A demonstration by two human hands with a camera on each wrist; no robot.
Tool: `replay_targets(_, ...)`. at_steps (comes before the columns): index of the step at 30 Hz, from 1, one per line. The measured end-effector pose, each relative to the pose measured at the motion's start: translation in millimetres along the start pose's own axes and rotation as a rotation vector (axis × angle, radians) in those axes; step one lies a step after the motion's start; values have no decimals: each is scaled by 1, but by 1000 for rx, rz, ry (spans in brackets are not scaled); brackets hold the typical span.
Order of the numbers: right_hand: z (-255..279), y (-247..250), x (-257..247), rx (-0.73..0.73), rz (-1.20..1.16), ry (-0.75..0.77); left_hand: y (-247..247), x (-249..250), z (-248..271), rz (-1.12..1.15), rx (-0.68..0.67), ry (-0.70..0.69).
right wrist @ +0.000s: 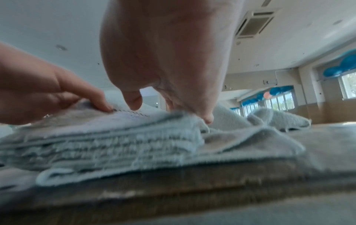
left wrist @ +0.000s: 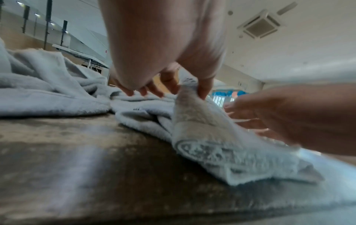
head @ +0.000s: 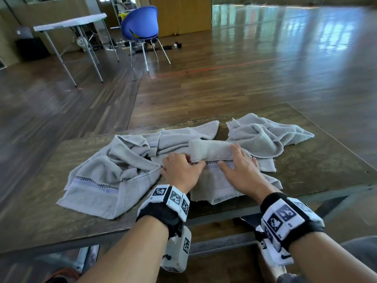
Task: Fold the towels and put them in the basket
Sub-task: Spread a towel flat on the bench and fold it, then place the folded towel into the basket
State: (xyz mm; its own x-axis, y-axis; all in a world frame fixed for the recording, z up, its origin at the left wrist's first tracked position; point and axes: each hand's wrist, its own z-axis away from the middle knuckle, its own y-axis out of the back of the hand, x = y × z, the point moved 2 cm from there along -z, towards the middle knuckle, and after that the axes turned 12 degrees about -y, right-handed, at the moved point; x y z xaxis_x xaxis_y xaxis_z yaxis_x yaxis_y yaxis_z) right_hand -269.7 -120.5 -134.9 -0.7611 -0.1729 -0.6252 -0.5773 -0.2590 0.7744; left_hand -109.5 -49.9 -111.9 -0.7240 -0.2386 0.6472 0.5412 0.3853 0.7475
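Towel in hand [head: 216, 180]: grey terry with a checkered band, partly folded, lying on the near edge of the wooden table [head: 40, 231], directly under both hands. A thick fold or roll of it sits just beyond the fingertips. From the right wrist view the near edge shows several stacked layers, so judged mid-fold, not finished.

Left hand [head: 180, 170]: thumb and forefinger pinch the cloth at the checkered band; the left wrist view shows the pinched edge lifted into a small ridge, other fingers curled down toward the towel. Probable reason: to hold the band edge as the line of the fold while the other hand works.

Right hand [head: 240, 166]: fingers spread and fairly straight, laid flat across the band and the base of the roll, pressing rather than gripping. Likely pinning the layers so that they do not slide.

Outward from the grip: to the left of the left hand, touching the worked towel, a second towel [head: 106, 180], crumpled, same checkered band, unfolded. Beyond and to the right of the right hand, a third towel [head: 263, 135], bunched, lying partly on the worked one's far corner. Both await folding.

Basket: not in any view; cannot say where it stands.

Farther off, well beyond the table: blue chair [head: 140, 23] and a white folding table [head: 71, 22] on the wooden floor.
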Motion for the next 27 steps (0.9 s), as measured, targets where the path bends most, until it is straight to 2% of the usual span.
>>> replay_targets(2, 6, 10, -9, 15, -80, -50, 11, 5, 5, 341, -55, -34)
replay_targets(3, 8, 14, -13, -1, -142, -83, 15, 9, 5, 442, -91, -34)
replay_targets(6, 17, 18, -32, -87, -321, -117, 43, 14, 7, 560, -106, -57)
replay_targets(11, 29, 8, -76, -297, -593, -191, 99, 3, 17, 718, -17, -73)
replay_targets(18, 60, -36, -165, -334, -750, 44, 190, -69, 59, 818, 166, 45)
replay_targets(22, 80, -75, -225, -393, -697, 146, 236, -130, 92, 827, 349, 96)
replay_targets(27, 119, -145, -295, -508, -609, 241, 282, -217, 153, 716, 576, 156)
